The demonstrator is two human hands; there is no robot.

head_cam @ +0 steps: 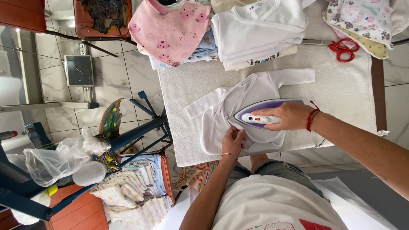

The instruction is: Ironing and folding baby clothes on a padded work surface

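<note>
Off to my left, below the table edge, a bin (136, 191) of folded cloths sits beside a plastic bag (55, 159), well apart from the work, so no trouble there. On the towel (187, 81) lies the white bodysuit (238, 100), sleeves spread to either side, body toward me. My left hand (233, 140) has its fingers curled onto the near hem, pinching and flattening the cloth just beside the iron (266, 111); that closeness is my main worry, since a push of the soleplate toward me could catch my fingertips. If I tug the hem unevenly, I may well press a crease in rather than out. My right hand (287, 116) is wrapped shut around the iron's handle, thumb by the controls (I can't tell the heat setting from here), and lingering on one spot could scorch thin cotton. Above, the folded stacks (255, 30) crowd the far edge, and the upper sleeve lies just beside them. Further right, red scissors (344, 49) rest on the towel, where a wide sweep might knock them.
</note>
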